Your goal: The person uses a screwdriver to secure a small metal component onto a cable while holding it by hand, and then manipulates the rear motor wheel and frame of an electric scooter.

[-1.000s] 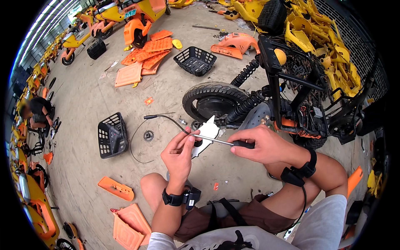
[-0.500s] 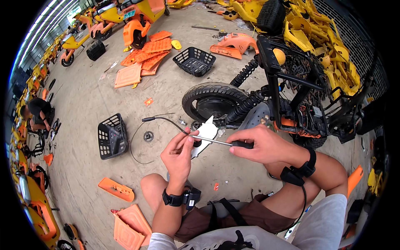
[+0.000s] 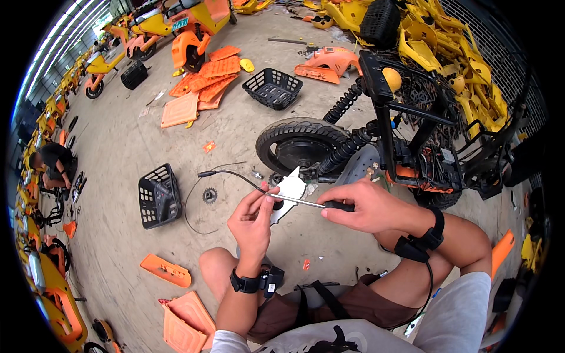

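Note:
Between thumb and fingers my left hand [image 3: 249, 222] pinches a black cable [image 3: 238, 176] close to the screwdriver tip. My right hand [image 3: 366, 207] is closed round the black handle of the screwdriver [image 3: 303, 202], whose metal shaft points left at my left fingertips. A flat white irregular plate [image 3: 292, 189] shows just behind the shaft; I cannot tell whether my left hand holds it too. The cable runs up and left from my fingers to a thicker black end. My fingers hide the spot where the tip meets the work.
A stripped scooter frame with a rear wheel [image 3: 301, 147] stands close at the right. Black baskets [image 3: 160, 197], a sprocket [image 3: 209, 195], thin wire and orange panels [image 3: 187, 320] lie on the floor. Yellow panels [image 3: 465, 65] are heaped far right. A person [image 3: 54, 162] crouches far left.
The screwdriver and my right hand have shifted very slightly to the left. My left hand keeps its pinch in nearly the same place.

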Tool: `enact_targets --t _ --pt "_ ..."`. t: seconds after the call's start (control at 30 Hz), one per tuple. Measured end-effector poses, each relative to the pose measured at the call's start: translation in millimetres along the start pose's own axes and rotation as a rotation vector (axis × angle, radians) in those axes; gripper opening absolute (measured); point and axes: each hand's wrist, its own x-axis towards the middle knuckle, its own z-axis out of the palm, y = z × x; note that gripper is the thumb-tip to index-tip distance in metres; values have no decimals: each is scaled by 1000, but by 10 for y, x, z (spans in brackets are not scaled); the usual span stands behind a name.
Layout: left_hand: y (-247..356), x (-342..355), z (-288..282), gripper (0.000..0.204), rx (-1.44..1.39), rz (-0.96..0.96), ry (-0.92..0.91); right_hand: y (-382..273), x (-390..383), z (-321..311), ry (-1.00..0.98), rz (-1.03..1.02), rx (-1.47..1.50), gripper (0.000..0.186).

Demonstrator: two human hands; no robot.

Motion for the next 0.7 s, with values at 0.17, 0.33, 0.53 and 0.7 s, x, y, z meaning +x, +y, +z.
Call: enact_targets --t 0.17,0.33,0.53,0.7 --pt "-39 -12 -8 25 71 33 1 -64 -4 -44 -56 75 -6 29" --pt "-83 -7 -26 22 92 51 11 -23 -14 -8 -7 1 10 29" --pt "-14 -89 64 14 112 -32 -59 32 53 1 121 116 194 31" --pt "-9 -24 -5 15 69 -26 -24 34 18 -38 65 69 137 32"
